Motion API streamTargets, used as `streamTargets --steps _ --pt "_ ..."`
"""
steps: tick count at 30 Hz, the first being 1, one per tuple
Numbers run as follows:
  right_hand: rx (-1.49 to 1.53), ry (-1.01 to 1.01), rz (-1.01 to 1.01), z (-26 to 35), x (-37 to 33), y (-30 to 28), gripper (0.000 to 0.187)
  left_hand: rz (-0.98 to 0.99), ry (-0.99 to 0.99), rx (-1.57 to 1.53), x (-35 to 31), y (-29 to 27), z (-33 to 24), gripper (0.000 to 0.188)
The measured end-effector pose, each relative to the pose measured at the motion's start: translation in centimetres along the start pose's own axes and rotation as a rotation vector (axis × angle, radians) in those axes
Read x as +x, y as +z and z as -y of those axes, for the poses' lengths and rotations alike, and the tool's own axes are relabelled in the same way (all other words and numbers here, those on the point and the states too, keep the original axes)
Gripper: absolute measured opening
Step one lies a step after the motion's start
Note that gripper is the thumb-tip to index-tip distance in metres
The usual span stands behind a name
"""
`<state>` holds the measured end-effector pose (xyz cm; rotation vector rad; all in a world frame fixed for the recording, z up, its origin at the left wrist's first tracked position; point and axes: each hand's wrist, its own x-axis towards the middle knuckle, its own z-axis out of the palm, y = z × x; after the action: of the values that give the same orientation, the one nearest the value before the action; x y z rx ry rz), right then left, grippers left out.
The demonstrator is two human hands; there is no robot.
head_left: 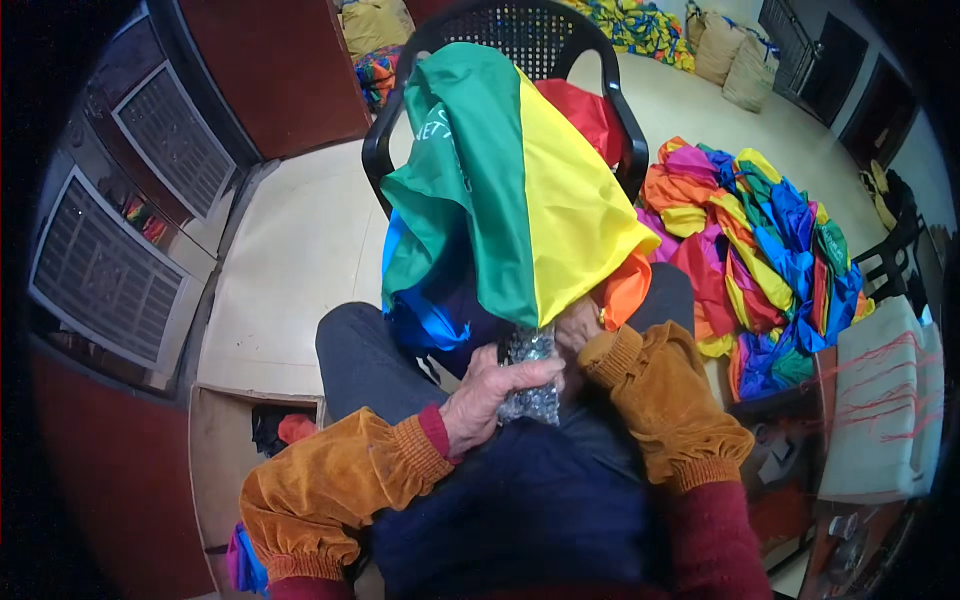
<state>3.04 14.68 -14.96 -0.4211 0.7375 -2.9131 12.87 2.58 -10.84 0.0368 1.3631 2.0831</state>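
My left hand (pixel 487 397) is closed round a shiny, silvery bundle (pixel 533 372) that looks wrapped in clear plastic, its thumb lying across the front. Over the top of that bundle drapes a multicoloured cloth canopy (pixel 540 180), with a broad green panel, a yellow one, and blue, orange and red parts. It spreads upward against the chair in front of me. My right hand (pixel 577 325) is at the lower edge of the canopy, beside the bundle's upper end; the cloth and the cuff hide most of its fingers. Brown corduroy sleeve covers (pixel 335 485) are on both my forearms.
A black plastic chair (pixel 505 25) stands in front of my knees. To its right, a heap of colourful cloth (pixel 755 250) lies on the floor. A white box-like object with red threads (pixel 880 400) is at the right. An open wooden box (pixel 225 430) is at the left; full sacks (pixel 735 65) stand far back.
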Motion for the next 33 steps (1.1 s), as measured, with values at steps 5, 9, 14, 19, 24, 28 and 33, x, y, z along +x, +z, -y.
streamTargets --steps 5,9,14,19,24,28,33 --pt "-0.01 -0.039 0.219 4.6 5.3 6.5 0.036 0.151 0.217 0.141 -2.4 2.2 0.8 0.03" --pt "-0.34 -0.174 0.364 8.8 5.8 16.7 0.038 0.11 0.514 0.47 -2.7 3.8 -3.7 0.026" --pt "-0.785 -0.206 0.218 6.6 5.9 14.4 0.016 -0.075 0.471 0.287 -1.1 2.3 -5.0 0.025" --pt "-0.586 -0.004 0.023 6.7 7.0 14.3 0.012 -0.09 0.602 0.322 0.1 2.0 -5.1 0.024" --pt "-0.635 -0.115 0.1 7.7 5.4 17.3 0.013 -0.086 0.706 0.403 -0.8 3.3 -5.6 0.015" --pt "-0.685 -0.131 0.179 9.0 5.4 18.7 0.013 -0.042 0.718 0.365 -1.1 3.9 -6.7 0.016" --pt "-0.824 -0.293 0.14 9.0 4.9 19.5 0.023 -0.042 0.802 0.424 -1.1 4.2 -7.9 0.017"
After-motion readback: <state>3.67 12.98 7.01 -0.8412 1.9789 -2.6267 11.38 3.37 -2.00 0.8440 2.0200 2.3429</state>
